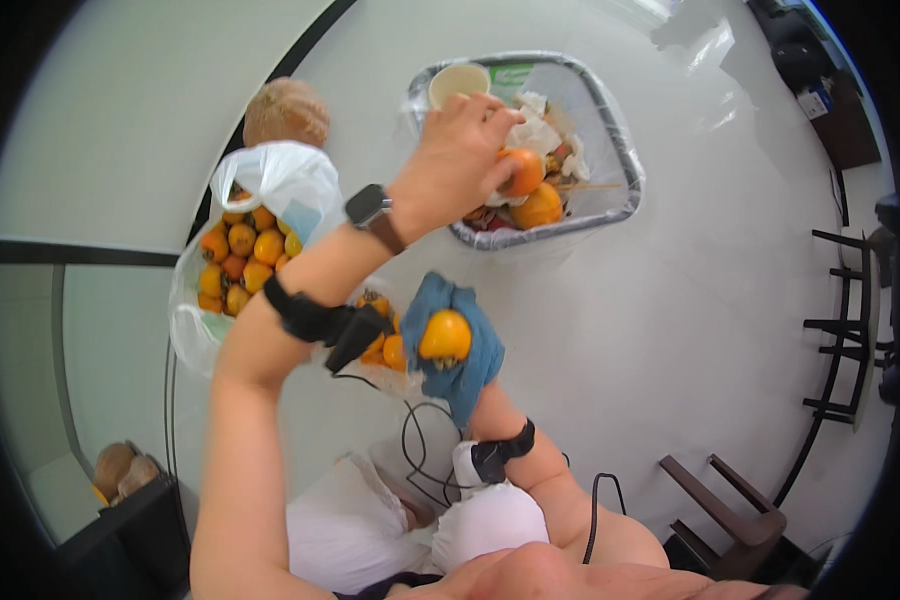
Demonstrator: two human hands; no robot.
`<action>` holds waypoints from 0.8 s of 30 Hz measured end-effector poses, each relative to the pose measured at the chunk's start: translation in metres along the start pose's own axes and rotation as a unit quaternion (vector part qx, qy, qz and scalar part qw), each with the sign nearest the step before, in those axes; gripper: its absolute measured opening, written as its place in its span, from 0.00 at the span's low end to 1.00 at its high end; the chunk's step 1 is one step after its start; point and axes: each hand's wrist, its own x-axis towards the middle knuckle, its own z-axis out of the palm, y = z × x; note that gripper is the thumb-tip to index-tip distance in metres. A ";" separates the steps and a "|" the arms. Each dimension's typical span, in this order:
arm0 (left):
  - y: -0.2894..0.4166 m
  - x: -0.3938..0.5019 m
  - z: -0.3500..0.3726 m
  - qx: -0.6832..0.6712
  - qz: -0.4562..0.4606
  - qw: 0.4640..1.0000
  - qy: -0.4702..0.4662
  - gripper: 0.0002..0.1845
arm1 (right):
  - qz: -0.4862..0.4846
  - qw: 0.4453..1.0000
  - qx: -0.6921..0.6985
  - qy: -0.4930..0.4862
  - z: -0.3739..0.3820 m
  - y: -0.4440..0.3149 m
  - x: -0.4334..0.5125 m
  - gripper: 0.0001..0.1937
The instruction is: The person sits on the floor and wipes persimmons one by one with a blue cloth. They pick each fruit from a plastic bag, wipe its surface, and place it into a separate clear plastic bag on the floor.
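Note:
My left hand (461,161) reaches over a plastic-lined waste bin (630,176), fingers spread. Just beyond its thumb is an orange persimmon (525,172); the thumb overlaps its edge, and whether they touch is unclear. A second orange fruit (538,207) lies against it among crumpled tissues (534,136) and scraps. Lower down, a blue cloth (484,349) covers my right hand, whose fingers are hidden. On that cloth rests a yellow-orange persimmon (445,335) with its leafy calyx towards me. A small clear bag of persimmons (394,352) sits left of the cloth, partly behind my left forearm.
A white plastic bag (277,169) full of persimmons (241,240) stands at left, with a ribbed pumpkin (289,112) behind it. The bin holds a cream cup (459,82). A black cable (412,450) loops near my legs. A brown stool (742,517) stands at lower right.

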 end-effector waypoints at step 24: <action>0.060 -0.295 -0.073 -0.197 -0.255 0.938 0.127 0.36 | 0.423 0.868 0.258 -0.018 0.065 0.022 -0.011 0.19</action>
